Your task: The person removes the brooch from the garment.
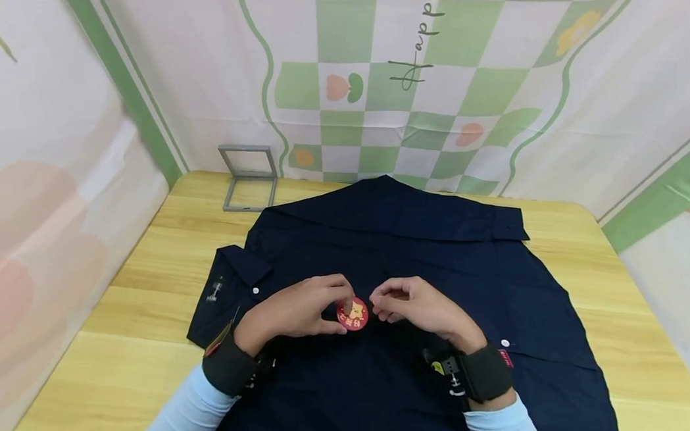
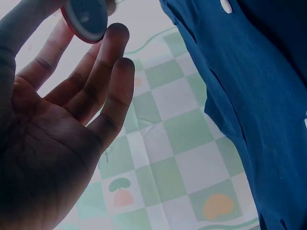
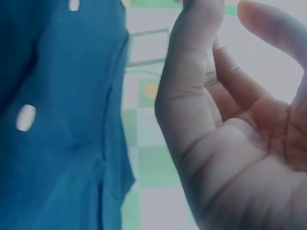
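Observation:
My left hand [image 1: 306,307] holds a round red badge [image 1: 358,318] with a yellow cartoon figure, its thumb and fingers at the edge. The left wrist view shows the badge's plain grey back [image 2: 87,18] and red rim, partly cut off by the frame. Just right of the badge is my right hand [image 1: 419,306], fingers loosely bent. A gap shows between its thumb and forefinger in the right wrist view, with no object visible there. Under both hands a dark navy shirt [image 1: 382,382] is spread over the table, with white buttons and a collar.
A grey folding frame [image 1: 249,209] stands open at the table's back left, close to the shirt. The wooden table [image 1: 129,354] shows on both sides of the shirt. Patterned cloth [image 1: 344,37] hangs behind and along the sides.

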Motion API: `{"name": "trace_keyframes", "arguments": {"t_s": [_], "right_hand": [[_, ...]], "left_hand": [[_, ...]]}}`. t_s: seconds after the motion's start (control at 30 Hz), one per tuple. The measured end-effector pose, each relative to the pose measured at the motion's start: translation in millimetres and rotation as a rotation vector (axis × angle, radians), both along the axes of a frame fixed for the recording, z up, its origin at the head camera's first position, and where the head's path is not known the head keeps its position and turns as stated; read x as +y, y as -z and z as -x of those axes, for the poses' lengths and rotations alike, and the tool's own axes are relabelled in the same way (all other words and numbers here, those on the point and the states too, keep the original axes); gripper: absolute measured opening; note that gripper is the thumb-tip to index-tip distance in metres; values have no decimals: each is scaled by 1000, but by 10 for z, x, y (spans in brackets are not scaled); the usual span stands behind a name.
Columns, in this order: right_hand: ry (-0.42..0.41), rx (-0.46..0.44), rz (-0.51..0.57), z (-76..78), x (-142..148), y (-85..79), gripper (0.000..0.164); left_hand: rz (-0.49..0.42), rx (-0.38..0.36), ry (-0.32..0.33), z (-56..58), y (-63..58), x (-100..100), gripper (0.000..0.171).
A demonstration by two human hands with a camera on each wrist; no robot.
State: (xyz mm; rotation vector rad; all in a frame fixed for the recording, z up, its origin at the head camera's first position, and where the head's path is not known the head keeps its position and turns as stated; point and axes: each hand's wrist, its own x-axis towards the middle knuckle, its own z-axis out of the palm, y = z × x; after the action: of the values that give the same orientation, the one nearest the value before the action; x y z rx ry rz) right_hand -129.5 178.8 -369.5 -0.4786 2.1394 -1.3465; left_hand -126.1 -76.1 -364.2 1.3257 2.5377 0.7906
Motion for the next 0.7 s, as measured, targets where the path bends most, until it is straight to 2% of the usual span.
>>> {"name": "trace_keyframes", "arguments": {"t_s": [0.17,0.3,0.4,0.53,0.7], "right_hand": [[20,21,-14,-23,12,-43,33],[52,93,-37,-31,15,-59,32],[58,230,-89,-52,-5,-108,25],[76,501,-142,-122,-38,-194,14],[82,790,-124,-206,-107,-218,16]], "left_hand": [[6,-6,-9,7,26,-12,21],[0,9,-6,27,28,-14,21],[-15,15,-9,42,7,-17,21],[-32,24,-28,43,-24,-29,21],[-78,26,-85,29,-57,-69,23]]}}
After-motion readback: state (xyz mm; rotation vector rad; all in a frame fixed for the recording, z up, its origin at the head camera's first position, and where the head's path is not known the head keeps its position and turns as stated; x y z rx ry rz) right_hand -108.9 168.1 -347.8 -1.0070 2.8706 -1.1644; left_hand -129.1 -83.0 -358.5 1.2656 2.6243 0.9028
